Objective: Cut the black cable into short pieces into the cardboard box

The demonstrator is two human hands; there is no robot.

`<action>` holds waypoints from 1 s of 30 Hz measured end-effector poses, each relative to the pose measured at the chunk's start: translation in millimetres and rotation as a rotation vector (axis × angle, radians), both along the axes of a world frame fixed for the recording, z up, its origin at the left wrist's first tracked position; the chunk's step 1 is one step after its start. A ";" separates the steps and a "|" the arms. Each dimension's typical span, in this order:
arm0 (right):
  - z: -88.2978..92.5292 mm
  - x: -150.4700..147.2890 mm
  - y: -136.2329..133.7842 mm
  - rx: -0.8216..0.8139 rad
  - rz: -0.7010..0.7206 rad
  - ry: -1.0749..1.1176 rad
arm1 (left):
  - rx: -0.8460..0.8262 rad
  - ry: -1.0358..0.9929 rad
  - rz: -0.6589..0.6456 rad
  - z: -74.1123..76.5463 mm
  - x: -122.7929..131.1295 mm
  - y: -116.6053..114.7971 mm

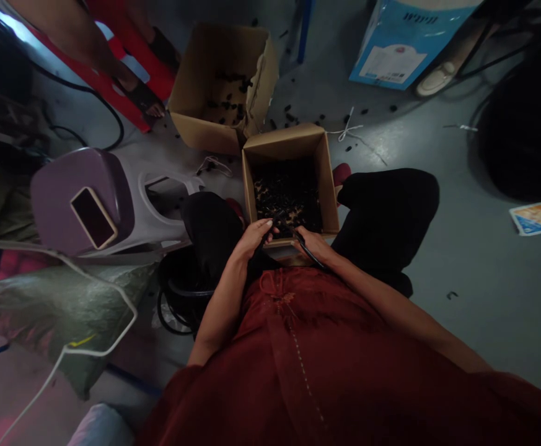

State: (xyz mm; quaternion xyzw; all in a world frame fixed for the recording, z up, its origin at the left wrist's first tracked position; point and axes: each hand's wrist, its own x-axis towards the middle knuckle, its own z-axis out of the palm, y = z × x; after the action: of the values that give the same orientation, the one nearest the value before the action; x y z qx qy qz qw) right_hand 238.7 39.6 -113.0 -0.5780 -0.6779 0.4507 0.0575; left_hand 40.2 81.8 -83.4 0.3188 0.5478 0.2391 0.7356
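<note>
Over the near edge of an open cardboard box [326,167] between my knees, both hands work close together. My left hand [253,238] is closed on a dark strip-like piece [278,217], its exact kind too small to make out. In my right hand [315,244] is a slim black hand tool [311,255], gripped with its tip toward the left hand; whether it is a cutter or pliers is unclear. Many small black pieces [289,186] lie in the box below the hands.
A second cardboard box [205,133] with black bits adjoins it. On the left a purple stool [61,204] bears a phone [93,217]; a black bucket [177,272] and green sack [65,310] lie nearer. A co-worker's arm [75,37] shows beyond. Black scraps dot the floor.
</note>
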 end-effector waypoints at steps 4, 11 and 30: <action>-2.9 0.3 0.2 0.017 -0.001 -0.017 | -0.061 -0.037 -0.023 -2.5 -0.3 -1.1; 1.7 0.1 -0.1 0.007 -0.005 -0.039 | -0.100 -0.101 -0.034 2.8 -0.3 -1.8; -9.6 0.3 0.3 -0.054 -0.010 0.057 | 0.089 0.142 -0.052 -3.9 6.0 -5.3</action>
State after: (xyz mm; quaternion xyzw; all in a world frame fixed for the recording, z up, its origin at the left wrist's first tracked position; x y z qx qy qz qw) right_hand 239.0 39.9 -122.6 -0.5699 -0.6605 0.4848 0.0633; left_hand 46.1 76.5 -87.3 0.3815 0.5790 0.2209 0.6859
